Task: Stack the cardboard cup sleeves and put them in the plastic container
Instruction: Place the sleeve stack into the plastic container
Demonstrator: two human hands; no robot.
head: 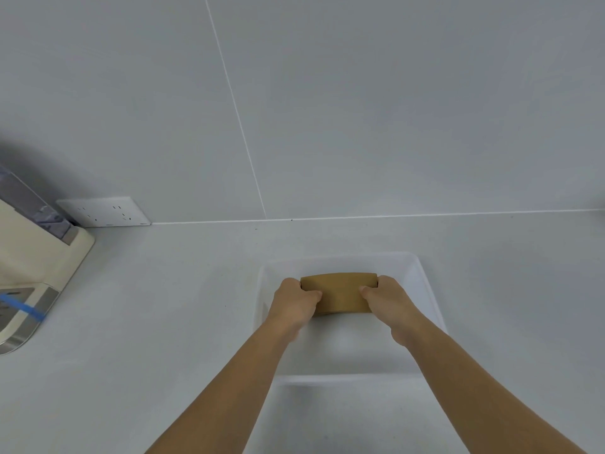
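Note:
A flat brown stack of cardboard cup sleeves [340, 292] is held inside the clear plastic container [422, 276], toward its far half. My left hand [293, 301] grips the stack's left end, thumb on top. My right hand [391, 299] grips its right end the same way. Both hands reach down past the container's rim. Whether the stack touches the container floor I cannot tell. How many sleeves are in the stack is hidden.
The container sits on a pale grey counter [163, 322] against a grey panelled wall. A white power socket [104, 212] is mounted low on the wall at left. A cream appliance [36, 267] with blue tape stands at the far left edge.

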